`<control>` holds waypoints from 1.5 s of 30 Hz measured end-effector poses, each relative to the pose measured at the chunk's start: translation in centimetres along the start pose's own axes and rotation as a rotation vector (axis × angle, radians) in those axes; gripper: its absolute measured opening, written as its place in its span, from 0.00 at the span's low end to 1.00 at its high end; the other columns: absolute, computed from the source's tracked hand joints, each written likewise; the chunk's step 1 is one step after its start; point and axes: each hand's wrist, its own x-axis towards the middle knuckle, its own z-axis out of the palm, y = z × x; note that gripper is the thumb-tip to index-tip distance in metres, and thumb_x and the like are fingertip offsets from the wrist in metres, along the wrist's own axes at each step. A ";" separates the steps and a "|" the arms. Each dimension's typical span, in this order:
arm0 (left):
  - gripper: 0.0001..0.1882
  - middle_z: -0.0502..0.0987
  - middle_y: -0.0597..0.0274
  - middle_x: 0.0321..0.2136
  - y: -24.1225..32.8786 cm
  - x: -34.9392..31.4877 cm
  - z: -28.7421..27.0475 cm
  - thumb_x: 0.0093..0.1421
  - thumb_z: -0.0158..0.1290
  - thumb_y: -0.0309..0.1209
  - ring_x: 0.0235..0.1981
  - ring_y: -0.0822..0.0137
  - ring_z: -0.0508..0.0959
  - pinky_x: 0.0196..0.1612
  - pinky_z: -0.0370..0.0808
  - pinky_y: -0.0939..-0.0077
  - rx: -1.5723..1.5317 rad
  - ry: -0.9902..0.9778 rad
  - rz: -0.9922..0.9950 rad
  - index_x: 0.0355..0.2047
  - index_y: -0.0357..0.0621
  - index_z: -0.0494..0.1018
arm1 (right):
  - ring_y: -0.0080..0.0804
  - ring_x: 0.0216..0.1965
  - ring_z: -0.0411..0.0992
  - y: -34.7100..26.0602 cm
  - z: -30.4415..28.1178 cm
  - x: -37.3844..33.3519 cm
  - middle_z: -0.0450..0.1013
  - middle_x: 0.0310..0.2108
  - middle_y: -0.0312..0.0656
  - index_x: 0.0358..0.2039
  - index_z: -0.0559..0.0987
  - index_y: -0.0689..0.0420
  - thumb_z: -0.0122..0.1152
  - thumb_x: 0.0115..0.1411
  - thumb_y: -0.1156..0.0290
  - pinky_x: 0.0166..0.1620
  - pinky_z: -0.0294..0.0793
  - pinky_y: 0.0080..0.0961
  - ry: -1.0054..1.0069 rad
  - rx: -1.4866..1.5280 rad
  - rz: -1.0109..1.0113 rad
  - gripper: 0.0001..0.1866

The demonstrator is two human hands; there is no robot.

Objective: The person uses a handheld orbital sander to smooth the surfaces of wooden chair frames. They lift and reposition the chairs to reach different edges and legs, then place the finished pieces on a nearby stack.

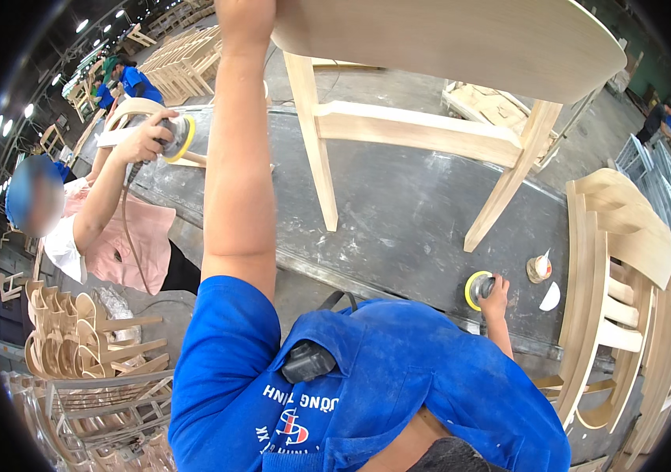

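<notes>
A pale wooden chair frame (pixel 422 130) stands on the dark worktable (pixel 398 197), its broad curved back panel (pixel 445 43) nearest the top of the view. My left arm reaches up to the panel's left end, where my left hand (pixel 245 20) meets the edge; its fingers are cut off by the picture's border. Low on the table at the right, my right hand (pixel 496 299) is wrapped round a sander (pixel 476 290) with a yellow pad rim. The sander is apart from the chair. Beside it are a small round tub (pixel 539 269) and a white half-round piece (pixel 550 296).
At the left a co-worker in pink (pixel 131 244) holds another yellow-rimmed sander (pixel 182 138) with a hanging hose (pixel 125 212). Stacked chair frames (pixel 611 259) crowd the right end of the table. Curved wooden parts (pixel 87 330) fill a rack at lower left.
</notes>
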 end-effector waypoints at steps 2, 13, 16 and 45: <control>0.15 0.70 0.77 0.23 0.3 -0.2 -0.5 0.66 0.51 0.39 0.25 0.83 0.65 0.28 0.61 0.86 0.043 -0.069 -0.035 0.30 0.40 0.74 | 0.54 0.47 0.69 -0.2 -0.1 -0.4 0.63 0.48 0.47 0.52 0.65 0.53 0.65 0.38 0.81 0.49 0.73 0.41 0.009 0.011 -0.015 0.37; 0.14 0.67 0.79 0.21 0.3 0.0 -0.6 0.66 0.51 0.40 0.23 0.85 0.61 0.25 0.56 0.88 -0.005 -0.068 -0.112 0.30 0.42 0.75 | 0.48 0.47 0.68 -14.1 -6.2 6.3 0.63 0.50 0.48 0.55 0.70 0.51 0.71 0.42 0.75 0.47 0.71 0.34 0.573 0.372 -0.468 0.36; 0.16 0.71 0.76 0.24 0.2 0.1 -0.3 0.67 0.49 0.40 0.26 0.84 0.64 0.29 0.59 0.87 -0.003 -0.105 -0.083 0.33 0.40 0.76 | 0.44 0.44 0.66 -19.7 -5.9 9.8 0.61 0.50 0.48 0.56 0.71 0.49 0.70 0.46 0.72 0.43 0.70 0.32 0.658 0.430 -0.418 0.34; 0.20 0.69 0.57 0.17 1.6 0.1 -0.4 0.58 0.58 0.42 0.22 0.66 0.68 0.28 0.65 0.69 0.194 -0.057 0.195 0.20 0.36 0.70 | 0.59 0.53 0.63 -28.1 -3.3 12.8 0.57 0.54 0.56 0.59 0.64 0.45 0.68 0.49 0.69 0.54 0.67 0.45 0.910 0.316 -0.222 0.36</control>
